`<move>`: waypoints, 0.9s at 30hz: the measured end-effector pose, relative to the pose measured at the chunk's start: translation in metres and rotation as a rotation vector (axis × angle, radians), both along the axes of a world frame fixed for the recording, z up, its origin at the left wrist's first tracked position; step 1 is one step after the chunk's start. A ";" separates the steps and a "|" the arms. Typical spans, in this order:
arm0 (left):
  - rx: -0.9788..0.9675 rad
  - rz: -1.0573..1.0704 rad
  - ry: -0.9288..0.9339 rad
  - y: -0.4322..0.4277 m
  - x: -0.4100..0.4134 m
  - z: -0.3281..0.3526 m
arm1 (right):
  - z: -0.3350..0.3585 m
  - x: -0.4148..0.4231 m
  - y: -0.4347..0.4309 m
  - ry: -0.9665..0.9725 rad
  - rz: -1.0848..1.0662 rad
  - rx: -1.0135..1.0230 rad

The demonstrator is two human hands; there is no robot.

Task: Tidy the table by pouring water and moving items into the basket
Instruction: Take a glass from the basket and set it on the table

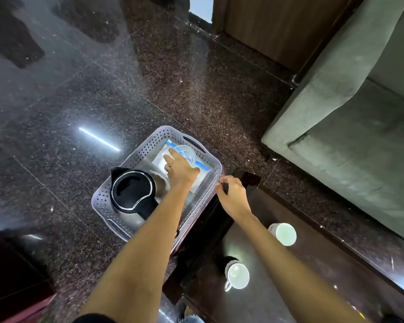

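A pale perforated basket (147,145) stands on the dark floor beside the table's left end. Inside it sits a black electric kettle (133,190) at the near-left, and a white packet with a blue strip (202,176) lies at the far right. My left hand (180,167) reaches into the basket and grips a clear glass (184,153), tilted over the packet. My right hand (233,194) hovers at the basket's right rim, fingers loosely curled with nothing visible in them. Two white mugs (283,233) (238,275) stand on the dark glossy table (313,252).
A grey sofa (350,127) fills the right side, close to the table's far edge. A wooden cabinet (273,26) stands at the back. A dark reddish piece of furniture (14,283) sits at the lower left. Polished granite floor (103,78) surrounds the basket.
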State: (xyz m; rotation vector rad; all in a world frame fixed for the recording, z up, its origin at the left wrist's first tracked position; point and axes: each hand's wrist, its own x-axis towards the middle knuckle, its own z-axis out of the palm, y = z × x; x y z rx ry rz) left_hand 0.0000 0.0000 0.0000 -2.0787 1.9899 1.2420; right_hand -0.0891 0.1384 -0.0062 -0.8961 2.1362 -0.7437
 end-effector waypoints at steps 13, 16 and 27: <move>-0.181 0.058 0.025 -0.005 -0.014 0.004 | -0.010 -0.017 0.032 0.003 -0.068 0.026; -0.232 0.031 0.066 0.002 -0.020 0.019 | 0.000 -0.024 0.041 0.008 -0.088 0.014; -0.361 -0.246 0.209 0.073 -0.072 0.103 | 0.061 -0.048 0.110 0.065 -0.234 -0.091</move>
